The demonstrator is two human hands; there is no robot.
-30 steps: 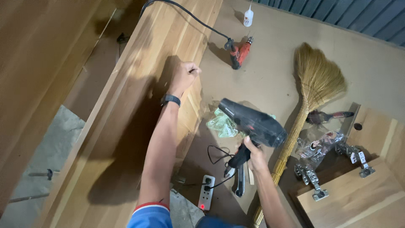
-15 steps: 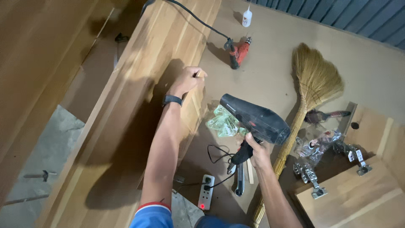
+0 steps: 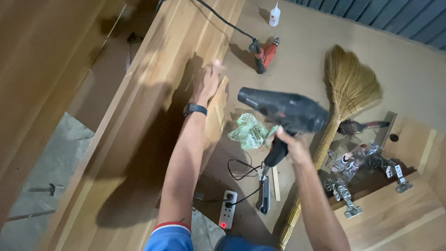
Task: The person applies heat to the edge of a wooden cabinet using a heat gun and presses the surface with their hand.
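Our right hand wrapped tight round grip of black heat gun, nozzle aimed left twd wood panel. Left hand flat on panel edge, fingers spread, gripping nothing. Broom, drill on floor nearby.

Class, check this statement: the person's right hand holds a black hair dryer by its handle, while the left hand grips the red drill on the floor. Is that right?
Not quite. In the head view the left hand rests on the wooden panel; the red drill lies untouched on the floor. The right hand does hold the black hair dryer by its handle.
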